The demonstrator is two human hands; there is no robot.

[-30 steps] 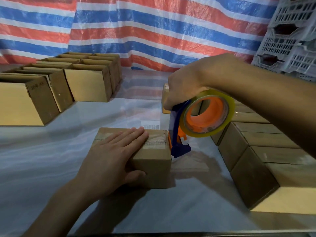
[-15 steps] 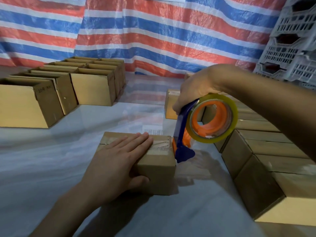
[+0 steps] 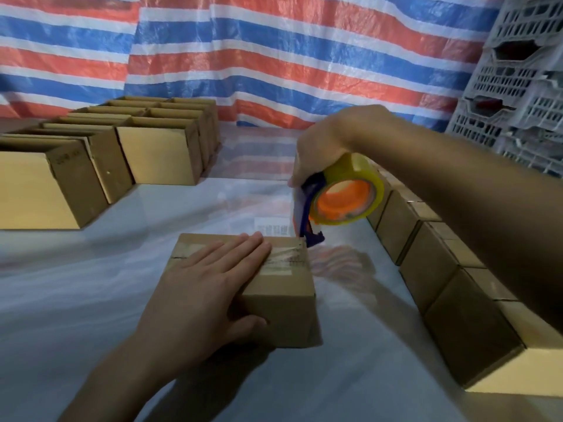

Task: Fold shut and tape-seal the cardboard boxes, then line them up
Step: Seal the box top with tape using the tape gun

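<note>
Box (image 3: 280, 315) near middle of table (image 3: 91, 284), under flat left hand (image 3: 207, 287), fingers straight, thumb against near side. Curled right hand (image 3: 320, 147) round tape dispenser (image 3: 344, 202), cutter at box's far right top corner.

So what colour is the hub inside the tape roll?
The tape dispenser hub is orange; the head view shows it.

Box (image 3: 280, 312) sits mid-bench (image 3: 76, 300), right in front of you. Your left hand (image 3: 207, 287) lies flat on its top. Your right hand (image 3: 316, 147) holds the tape dispenser (image 3: 344, 199) at the box's far right corner. Closed boxes (image 3: 432, 269) run in a row along the right. Open boxes (image 3: 158, 153) stand grouped far left. Tarp (image 3: 274, 56) hangs behind, crates (image 3: 518, 86) stacked far right.
</note>
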